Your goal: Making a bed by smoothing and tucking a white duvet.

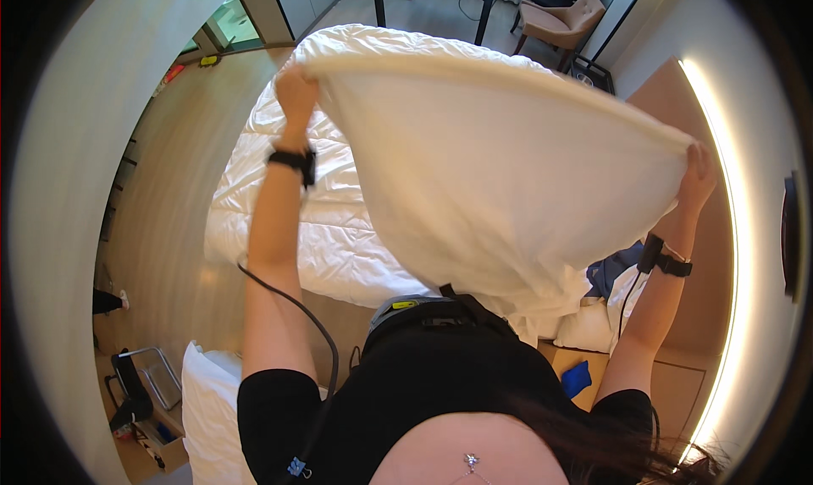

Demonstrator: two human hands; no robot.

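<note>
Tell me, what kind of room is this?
Probably a bedroom, maybe in a hotel: there's a big white-covered bed, a padded tan chair and a glowing light strip.

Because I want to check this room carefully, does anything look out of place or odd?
Dark-blue fabric lies bunched toward the picture's right, odd among white bedding. The duvet is wrinkled. I see no spill or damage, though the raised white cloth hides part of the view.

No lettering or numbers can be read.
</note>
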